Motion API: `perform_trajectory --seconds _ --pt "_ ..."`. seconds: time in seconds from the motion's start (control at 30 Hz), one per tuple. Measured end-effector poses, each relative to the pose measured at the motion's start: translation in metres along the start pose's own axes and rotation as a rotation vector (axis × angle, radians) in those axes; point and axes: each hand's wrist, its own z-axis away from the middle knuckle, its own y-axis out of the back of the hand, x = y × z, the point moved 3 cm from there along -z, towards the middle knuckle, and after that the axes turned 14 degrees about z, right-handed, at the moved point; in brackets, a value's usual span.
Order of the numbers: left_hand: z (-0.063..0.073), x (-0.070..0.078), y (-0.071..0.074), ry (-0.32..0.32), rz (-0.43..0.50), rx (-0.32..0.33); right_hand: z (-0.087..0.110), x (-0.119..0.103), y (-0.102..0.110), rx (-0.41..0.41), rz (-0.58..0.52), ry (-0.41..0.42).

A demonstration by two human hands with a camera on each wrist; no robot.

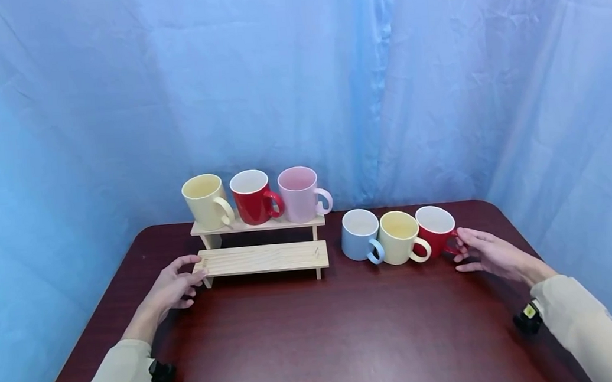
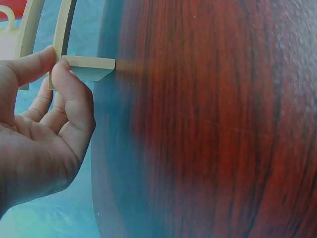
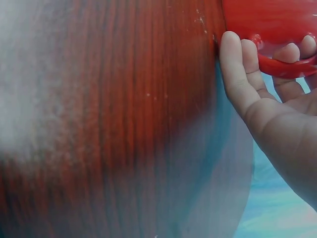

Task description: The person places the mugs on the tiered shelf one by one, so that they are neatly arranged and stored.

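Observation:
At the left end of a two-step wooden stand, my left hand pinches the lower board between thumb and forefinger. The other left fingers are bent below it in the left wrist view. My right hand holds the handle of a red mug with a white inside, fingertips through the loop. That mug stands upright at the right end of a row on the table, beside a cream-yellow mug and a light blue mug.
On the stand's upper board stand a cream-yellow mug, a red mug and a pink mug, handles toward the right. The dark red wooden table has rounded far corners. Blue curtains hang behind and at both sides.

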Motion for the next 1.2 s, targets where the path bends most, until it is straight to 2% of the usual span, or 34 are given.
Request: perform_trajectory --seconds 0.33,0.5,0.6,0.8,0.93,1.07,1.2 --pt "-0.001 -0.001 -0.002 -0.004 -0.001 0.005 0.002 -0.002 -0.002 -0.006 -0.08 0.014" --pt "-0.002 -0.001 -0.002 -0.001 -0.005 0.015 0.009 -0.002 -0.001 -0.001 -0.119 0.07" --pt "-0.002 -0.001 -0.002 0.002 -0.002 0.007 0.017 -0.01 -0.001 0.011 -0.148 0.118" --pt "-0.001 0.001 0.0 0.004 0.018 -0.003 0.037 -0.051 -0.001 -0.018 -0.194 0.242" --pt "0.0 0.001 0.001 -0.002 0.023 -0.01 0.05 -0.084 -0.003 -0.056 -0.209 0.286" --pt "0.0 0.001 0.002 -0.001 0.03 -0.041 0.058 -0.112 -0.015 -0.111 -0.236 0.312" --pt "-0.003 0.002 0.006 0.01 0.039 -0.09 0.06 -0.136 -0.036 -0.16 -0.253 0.329"
